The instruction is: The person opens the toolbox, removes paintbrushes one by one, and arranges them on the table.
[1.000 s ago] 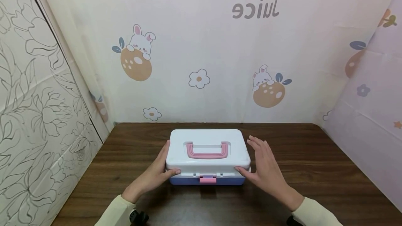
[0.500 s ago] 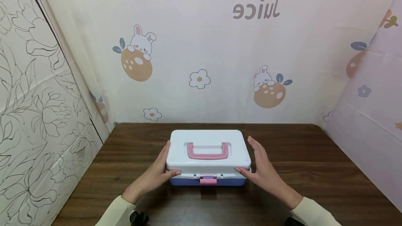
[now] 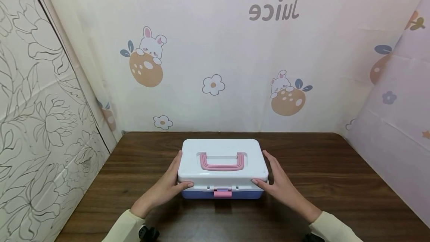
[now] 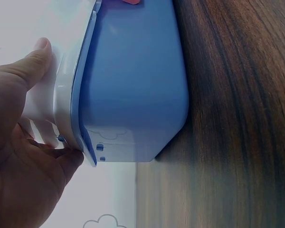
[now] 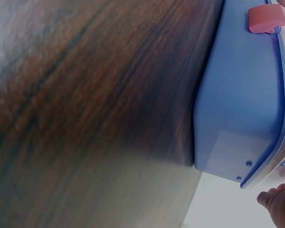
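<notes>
A closed plastic toolbox (image 3: 223,176) with a white lid, blue base and folded-down pink handle (image 3: 222,166) stands on the table. A pink latch (image 3: 223,194) sits at its front middle. My left hand (image 3: 164,188) holds the box's left end, thumb on the lid's front. In the left wrist view, fingers (image 4: 69,161) curl against the lid's rim. At the right end, my right hand (image 3: 283,188) has its thumb on the front corner and rather straight fingers along the side. The right wrist view shows fingertips (image 5: 266,197) slightly apart from the box.
The dark wooden table (image 3: 329,167) extends on both sides and in front of the box. Behind it hangs a pale curtain (image 3: 215,47) printed with rabbits and fruit. A floral-patterned panel (image 3: 40,115) borders the left side.
My right hand's fingers have moved inward, nearer the box's right side. The left hand and the box have stayed in place.
</notes>
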A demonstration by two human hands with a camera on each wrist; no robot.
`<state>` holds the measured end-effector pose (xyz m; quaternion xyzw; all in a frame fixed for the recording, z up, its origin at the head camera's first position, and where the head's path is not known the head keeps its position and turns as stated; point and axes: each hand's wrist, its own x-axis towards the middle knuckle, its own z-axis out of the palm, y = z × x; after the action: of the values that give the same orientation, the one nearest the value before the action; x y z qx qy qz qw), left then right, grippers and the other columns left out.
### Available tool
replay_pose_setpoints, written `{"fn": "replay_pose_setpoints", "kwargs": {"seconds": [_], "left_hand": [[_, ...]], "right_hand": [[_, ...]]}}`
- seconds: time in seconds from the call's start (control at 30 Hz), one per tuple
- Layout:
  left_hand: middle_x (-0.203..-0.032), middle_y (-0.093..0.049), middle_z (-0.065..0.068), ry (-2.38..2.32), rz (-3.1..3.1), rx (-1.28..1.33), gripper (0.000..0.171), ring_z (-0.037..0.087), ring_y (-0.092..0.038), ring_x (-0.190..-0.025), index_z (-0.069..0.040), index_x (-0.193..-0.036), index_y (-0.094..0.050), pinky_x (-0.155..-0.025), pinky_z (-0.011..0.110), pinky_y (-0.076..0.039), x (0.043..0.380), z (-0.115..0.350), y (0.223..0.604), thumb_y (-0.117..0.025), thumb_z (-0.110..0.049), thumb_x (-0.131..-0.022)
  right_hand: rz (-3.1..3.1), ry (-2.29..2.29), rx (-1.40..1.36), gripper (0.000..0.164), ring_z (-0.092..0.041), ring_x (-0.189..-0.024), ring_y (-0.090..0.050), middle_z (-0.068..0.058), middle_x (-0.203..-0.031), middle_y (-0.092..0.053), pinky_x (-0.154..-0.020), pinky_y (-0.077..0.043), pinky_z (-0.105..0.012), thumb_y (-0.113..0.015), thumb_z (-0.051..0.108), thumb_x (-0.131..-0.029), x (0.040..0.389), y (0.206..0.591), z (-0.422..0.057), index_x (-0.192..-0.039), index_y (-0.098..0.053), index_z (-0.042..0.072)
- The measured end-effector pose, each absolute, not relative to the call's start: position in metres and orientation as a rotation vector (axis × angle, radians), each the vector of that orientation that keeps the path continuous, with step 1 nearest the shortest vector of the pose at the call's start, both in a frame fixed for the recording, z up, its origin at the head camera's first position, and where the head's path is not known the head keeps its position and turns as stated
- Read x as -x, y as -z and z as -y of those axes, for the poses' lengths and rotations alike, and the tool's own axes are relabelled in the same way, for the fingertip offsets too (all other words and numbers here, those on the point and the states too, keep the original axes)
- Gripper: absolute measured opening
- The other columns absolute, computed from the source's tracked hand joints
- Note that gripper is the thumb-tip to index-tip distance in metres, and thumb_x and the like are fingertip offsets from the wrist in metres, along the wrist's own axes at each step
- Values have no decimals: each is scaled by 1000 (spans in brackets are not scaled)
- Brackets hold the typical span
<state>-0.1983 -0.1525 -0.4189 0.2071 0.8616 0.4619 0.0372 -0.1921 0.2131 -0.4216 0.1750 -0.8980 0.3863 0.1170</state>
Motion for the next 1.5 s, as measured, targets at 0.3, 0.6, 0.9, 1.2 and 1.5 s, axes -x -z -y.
{"fn": "replay_pose_setpoints", "kwargs": {"seconds": [0.3,0.6,0.9,1.2,1.5], "left_hand": [[-159,2,8,-1419,-2629,-628,104,22,-7,-143,-17,-154,5,-112,50,-17,200,153,420,-71,-38,-85],[-159,2,8,-1428,-2628,-630,104,24,-7,-143,-17,-154,5,-112,51,-16,199,153,419,-71,-37,-85],[-159,1,12,-1432,-2636,-662,101,26,-7,-143,-13,-153,4,-112,52,-15,199,152,418,-69,-35,-87],[-159,-2,13,-1413,-2672,-730,100,26,-10,-142,-9,-153,2,-112,49,-17,200,153,418,-69,-33,-87],[-159,-1,12,-1404,-2663,-669,98,26,-9,-143,-11,-153,2,-112,52,-16,198,152,417,-67,-36,-88]], "right_hand": [[2598,-1213,-549,90,-35,-133,-30,-19,-147,-30,-100,-31,-64,-76,31,-82,194,426,-214,-150,-21,5],[2571,-1204,-581,97,-32,-131,-33,-17,-147,-30,-104,-36,-41,-81,29,-77,193,429,-215,-150,-22,4],[2502,-1286,-694,96,-32,-130,-34,-19,-148,-30,-97,-26,-6,-79,19,-80,193,429,-215,-151,-17,3],[2495,-1299,-683,93,-37,-130,-36,-21,-148,-30,-96,-30,-8,-78,20,-80,193,428,-214,-151,-19,2],[2521,-1330,-633,94,-34,-132,-35,-20,-149,-30,-96,-30,-10,-79,23,-79,192,425,-215,-151,-21,4]]}}
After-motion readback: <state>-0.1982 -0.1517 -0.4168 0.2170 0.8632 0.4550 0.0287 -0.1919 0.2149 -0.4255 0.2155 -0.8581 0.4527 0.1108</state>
